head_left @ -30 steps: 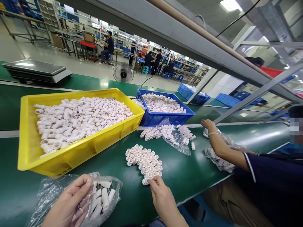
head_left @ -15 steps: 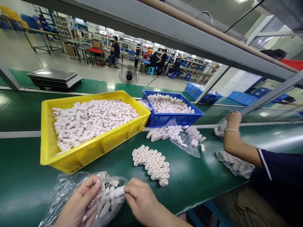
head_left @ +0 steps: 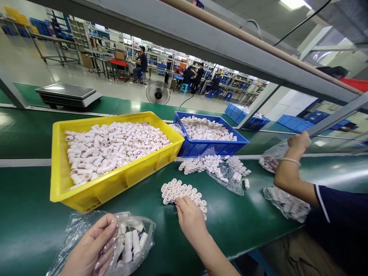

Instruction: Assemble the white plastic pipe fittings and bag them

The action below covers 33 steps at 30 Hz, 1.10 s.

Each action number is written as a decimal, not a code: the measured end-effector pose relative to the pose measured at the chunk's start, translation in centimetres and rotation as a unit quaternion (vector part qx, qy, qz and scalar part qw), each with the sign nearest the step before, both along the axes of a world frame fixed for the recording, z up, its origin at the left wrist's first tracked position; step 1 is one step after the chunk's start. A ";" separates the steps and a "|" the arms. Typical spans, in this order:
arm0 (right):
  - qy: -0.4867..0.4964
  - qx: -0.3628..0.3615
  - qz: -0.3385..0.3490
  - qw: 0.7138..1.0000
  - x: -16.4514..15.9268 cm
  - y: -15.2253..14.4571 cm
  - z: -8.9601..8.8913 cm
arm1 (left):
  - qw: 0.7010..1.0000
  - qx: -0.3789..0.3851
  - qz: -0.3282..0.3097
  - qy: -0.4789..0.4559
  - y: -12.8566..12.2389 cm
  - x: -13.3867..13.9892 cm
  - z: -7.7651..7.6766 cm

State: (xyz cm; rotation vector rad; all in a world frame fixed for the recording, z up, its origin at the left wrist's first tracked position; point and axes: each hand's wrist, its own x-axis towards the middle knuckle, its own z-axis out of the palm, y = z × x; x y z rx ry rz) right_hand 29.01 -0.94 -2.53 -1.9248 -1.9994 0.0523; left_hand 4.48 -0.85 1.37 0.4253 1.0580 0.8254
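My left hand (head_left: 94, 243) is closed on the gathered edge of a clear plastic bag (head_left: 148, 251). Inside that bag lie several short white plastic pipe fittings (head_left: 136, 243), visible through its open mouth. My right hand (head_left: 192, 220) is stretched out to the right of the bag. Its fingertips are pinched together at the near edge of a group of white pipe fittings (head_left: 172, 188) standing on end on the green table. They seem to be closed on one fitting, mostly hidden by the fingers.
A yellow bin (head_left: 115, 191) and a blue bin (head_left: 212, 147) hold many more fittings. Loose fittings (head_left: 212, 165) lie before the blue bin. At right, a co-worker's hand (head_left: 299, 142) is lifted by a bag; another filled bag (head_left: 287, 203) lies nearer. A scale (head_left: 67, 94) stands behind.
My right hand has moved from the bag's mouth up and right to the standing fittings; the fitting it held is now in the bag. The co-worker's hand has risen to the right.
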 end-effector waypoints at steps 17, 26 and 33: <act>-0.046 -0.127 0.067 0.989 -0.9 2.3 1.3 | 1.000 0.026 0.000 -0.007 0.3 -0.5 -0.5; 0.198 -0.155 0.236 0.939 -6.6 -0.3 3.7 | 0.998 0.042 -0.020 -0.039 0.4 0.1 -0.9; 0.167 -0.060 0.195 0.965 -6.1 2.1 1.4 | 0.999 0.040 -0.009 -0.029 0.3 -0.5 -0.4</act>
